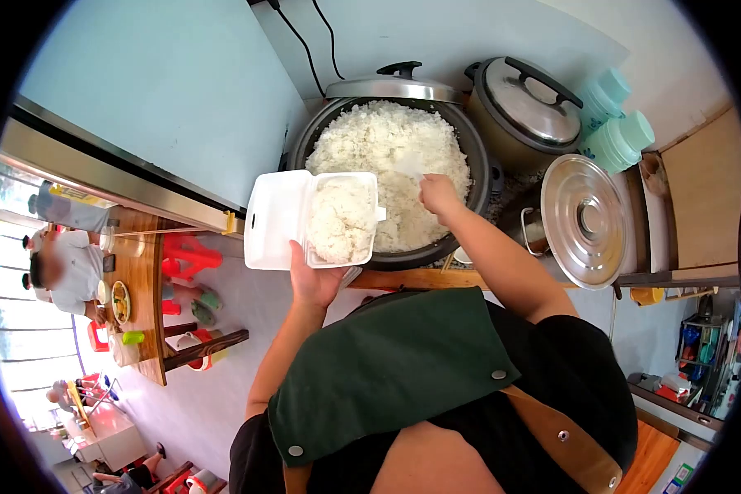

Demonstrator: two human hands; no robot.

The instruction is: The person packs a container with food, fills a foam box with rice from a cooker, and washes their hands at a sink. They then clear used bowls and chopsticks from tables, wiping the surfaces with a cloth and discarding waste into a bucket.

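A white foam takeaway box [277, 222] rests in my left hand [314, 278], its lid hinged back to the left and its tray full of cooked rice [342, 219]. My thumb presses on the near edge while the other fingers are beneath. Just behind it stands a large rice cooker [487, 155], uncovered and heaped with white rice [387, 136]. Over the right part of that rice, my right hand [441, 198] is closed round the handle of a pale rice paddle [410, 165]. The paddle's blade is against the rice and hard to make out.
The cooker's metal lid [397, 87] leans behind it. To the right are a second, covered cooker [532, 103], stacked turquoise cups [619, 142] and a pot with a round lid [587, 221]. At left, people sit by a wooden table [146, 288] with red stools [191, 257].
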